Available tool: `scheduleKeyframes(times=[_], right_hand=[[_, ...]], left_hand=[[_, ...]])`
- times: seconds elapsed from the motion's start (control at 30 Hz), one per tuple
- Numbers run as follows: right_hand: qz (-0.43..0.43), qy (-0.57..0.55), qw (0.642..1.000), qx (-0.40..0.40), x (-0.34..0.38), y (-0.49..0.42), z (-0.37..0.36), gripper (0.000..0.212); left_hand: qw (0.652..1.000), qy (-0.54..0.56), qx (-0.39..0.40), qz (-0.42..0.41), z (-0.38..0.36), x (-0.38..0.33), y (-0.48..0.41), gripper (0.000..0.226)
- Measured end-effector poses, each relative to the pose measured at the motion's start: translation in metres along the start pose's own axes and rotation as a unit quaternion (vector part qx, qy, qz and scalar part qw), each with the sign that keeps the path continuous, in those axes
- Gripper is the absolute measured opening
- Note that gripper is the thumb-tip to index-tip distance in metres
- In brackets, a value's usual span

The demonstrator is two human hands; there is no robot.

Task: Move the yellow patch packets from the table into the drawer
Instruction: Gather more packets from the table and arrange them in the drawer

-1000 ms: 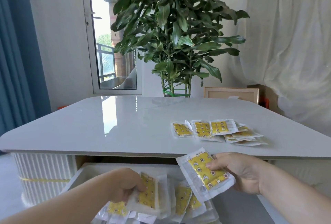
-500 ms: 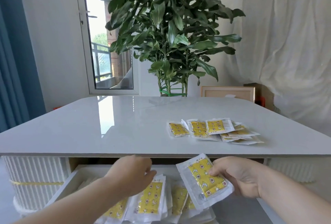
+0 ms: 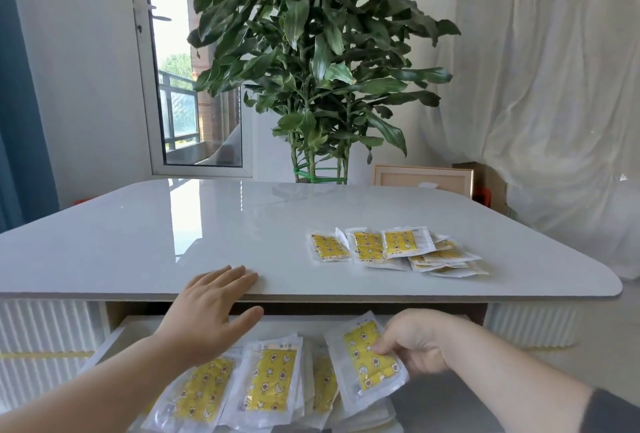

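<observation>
Several yellow patch packets (image 3: 394, 248) in clear wrappers lie in a loose heap on the right part of the grey table (image 3: 173, 235). Below the table's front edge the drawer (image 3: 114, 339) stands pulled out, with several more packets (image 3: 268, 380) piled inside. My right hand (image 3: 415, 342) pinches one packet (image 3: 367, 360) by its right edge and holds it low over the drawer's pile. My left hand (image 3: 211, 308) is empty, its fingers spread and resting on the table's front edge above the drawer.
A tall leafy plant (image 3: 318, 61) stands behind the table. A wooden frame (image 3: 422, 179) leans at the back right beside white sheeting (image 3: 554, 103). A glass door (image 3: 187, 86) and a blue curtain (image 3: 20, 120) are to the left.
My left hand let go of the packets in the drawer and rose to the table's front edge. My right hand lowered its packet closer to the pile.
</observation>
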State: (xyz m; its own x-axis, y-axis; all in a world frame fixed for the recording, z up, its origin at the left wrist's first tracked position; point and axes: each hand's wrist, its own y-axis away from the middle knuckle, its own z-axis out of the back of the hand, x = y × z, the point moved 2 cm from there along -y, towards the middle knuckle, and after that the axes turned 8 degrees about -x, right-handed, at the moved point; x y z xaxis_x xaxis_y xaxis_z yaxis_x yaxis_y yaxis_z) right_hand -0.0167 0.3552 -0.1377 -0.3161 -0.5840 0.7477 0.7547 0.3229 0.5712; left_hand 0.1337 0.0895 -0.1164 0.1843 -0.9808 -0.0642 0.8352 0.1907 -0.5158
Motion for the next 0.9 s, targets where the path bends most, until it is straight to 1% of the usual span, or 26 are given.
scheduleKeyframes(times=[0.07, 0.1, 0.17, 0.2, 0.23, 0.3, 0.33, 0.5, 0.6, 0.73, 0.8, 0.9], right_hand=[[-0.007, 0.033, 0.999, -0.018, 0.002, -0.011, -0.008, 0.016], [-0.011, 0.057, 0.998, -0.026, 0.001, -0.016, -0.012, 0.011], [-0.024, 0.1, 0.994, -0.03, -0.004, -0.026, -0.02, 0.002], [-0.034, 0.109, 0.993, -0.026, -0.007, -0.031, -0.023, 0.007], [-0.041, 0.108, 0.993, -0.022, -0.009, -0.035, -0.024, 0.01], [-0.043, 0.1, 0.994, -0.022, -0.012, -0.038, -0.026, 0.01], [-0.038, 0.103, 0.994, -0.027, -0.013, -0.037, -0.026, 0.01], [-0.015, 0.117, 0.992, -0.04, -0.017, -0.038, -0.026, 0.011], [-0.014, 0.115, 0.993, -0.039, -0.017, -0.037, -0.028, 0.011], [-0.016, 0.129, 0.991, -0.041, -0.019, -0.035, -0.028, 0.014], [-0.013, 0.158, 0.986, -0.042, -0.018, -0.028, -0.027, 0.019], [0.031, 0.196, 0.977, -0.073, -0.007, -0.006, -0.021, 0.035]], left_hand=[[1.0, 0.002, 0.001, 0.008, 0.0, 0.0, -0.001, 0.115], [1.0, 0.006, 0.001, 0.012, 0.0, 0.0, -0.001, 0.116], [1.0, 0.008, 0.002, 0.009, 0.001, 0.0, -0.001, 0.107], [1.0, 0.007, -0.002, 0.006, 0.001, 0.0, -0.002, 0.103], [1.0, 0.007, -0.007, 0.005, 0.001, 0.0, -0.002, 0.106], [1.0, 0.011, -0.011, 0.005, 0.0, -0.001, -0.002, 0.116], [1.0, 0.014, -0.013, 0.007, -0.001, -0.001, -0.002, 0.117], [1.0, 0.017, -0.016, 0.004, -0.002, 0.0, -0.002, 0.107], [1.0, 0.013, -0.014, 0.007, -0.002, 0.0, -0.001, 0.117], [1.0, 0.013, -0.013, 0.004, -0.004, 0.001, -0.001, 0.116], [1.0, 0.01, -0.012, 0.003, -0.004, 0.002, 0.0, 0.115], [1.0, 0.007, -0.002, 0.0, -0.004, 0.002, 0.0, 0.114]])
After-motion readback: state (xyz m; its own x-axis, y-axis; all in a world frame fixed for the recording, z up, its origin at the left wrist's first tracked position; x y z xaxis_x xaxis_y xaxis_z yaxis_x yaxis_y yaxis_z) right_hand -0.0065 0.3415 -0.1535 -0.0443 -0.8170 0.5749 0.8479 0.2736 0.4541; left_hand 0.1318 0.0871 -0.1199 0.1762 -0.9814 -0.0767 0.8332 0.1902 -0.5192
